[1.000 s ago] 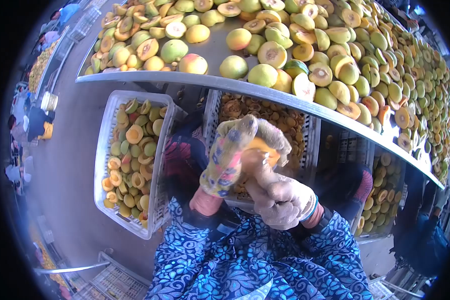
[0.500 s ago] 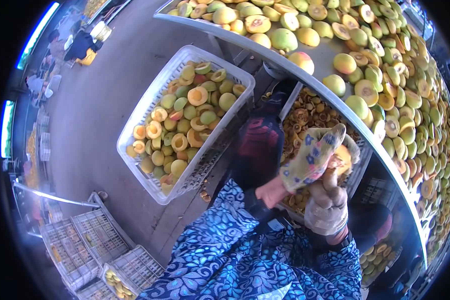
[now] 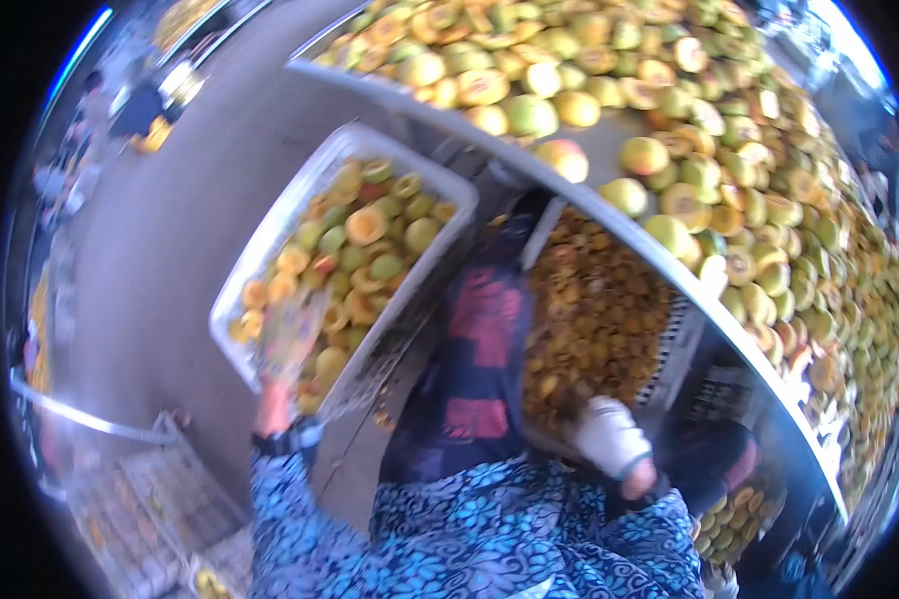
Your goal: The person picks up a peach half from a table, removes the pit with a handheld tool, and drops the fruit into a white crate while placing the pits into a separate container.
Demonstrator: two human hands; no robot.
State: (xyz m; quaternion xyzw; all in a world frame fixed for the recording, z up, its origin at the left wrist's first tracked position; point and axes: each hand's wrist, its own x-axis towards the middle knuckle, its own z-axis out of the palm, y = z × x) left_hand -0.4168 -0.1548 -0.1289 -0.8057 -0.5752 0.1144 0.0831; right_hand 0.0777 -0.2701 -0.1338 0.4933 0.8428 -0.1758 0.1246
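Note:
My left hand point(image 3: 293, 334), in a floral glove, is over the lower left part of a white crate point(image 3: 232, 285) of halved yellow-green fruit point(image 3: 368, 226). Motion smears its fingers, so any hold on a fruit cannot be made out. To the right, my right hand point(image 3: 610, 436), in a pale glove, is at the lower edge of a second crate point(image 3: 666, 344) filled with small brown pieces point(image 3: 594, 329). Its fingertips are blurred beside a brownish patch, and whether it holds anything is unclear.
A metal-edged table point(image 3: 449, 122) heaped with halved fruit point(image 3: 683, 205) curves across the top and right. Stacked crates point(image 3: 135, 509) stand at lower left. More fruit point(image 3: 734, 519) lies below the table at lower right. People point(image 3: 142, 112) are in the far upper left.
My hands, together around a fruit half a second ago, are now apart. The left moved left over the fruit crate; the right moved slightly down and left. The view shifted.

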